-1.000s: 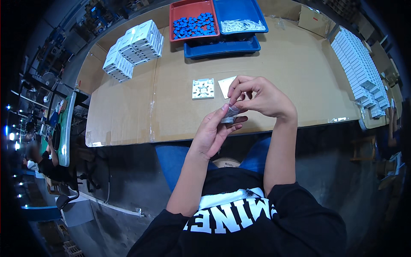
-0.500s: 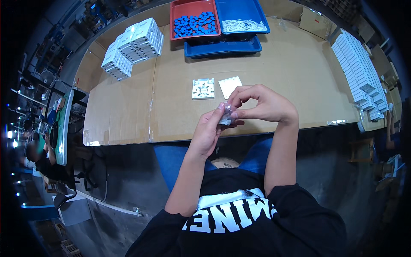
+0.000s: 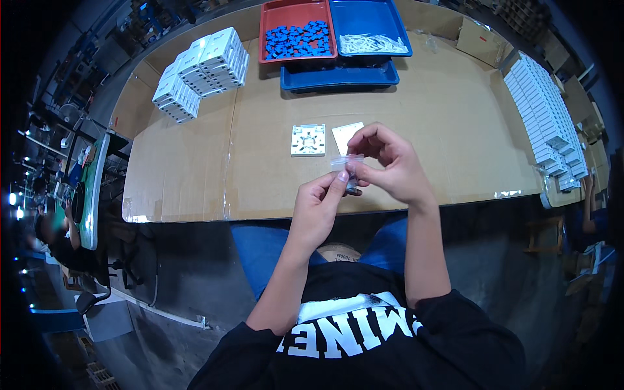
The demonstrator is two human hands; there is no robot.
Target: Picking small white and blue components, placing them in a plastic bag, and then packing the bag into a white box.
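A small clear plastic zip bag (image 3: 348, 160) is held upright between my two hands over the table's front edge. My left hand (image 3: 320, 203) pinches it low, thumb on top. With thumb and fingers, my right hand (image 3: 390, 164) grips the bag's upper right side. What the bag contains is mostly hidden by my fingers. Just beyond lies a square white plastic tray-like part (image 3: 308, 140), its moulded inside facing up. Beside it, a flat white square plate (image 3: 346, 134) is partly covered by my right hand.
At the far side, a red tray (image 3: 265, 32) holds small blue pieces and a blue tray (image 3: 370, 19) holds thin white sticks. Another blue tray (image 3: 339, 79) sits below them. White parts are stacked at left (image 3: 211, 62) and right (image 3: 543, 117). Cardboard covers the table (image 3: 175, 175).
The bag has turned more upright, its zip edge now showing at the top. My right hand has moved slightly down and left, its fingers closer on the bag.
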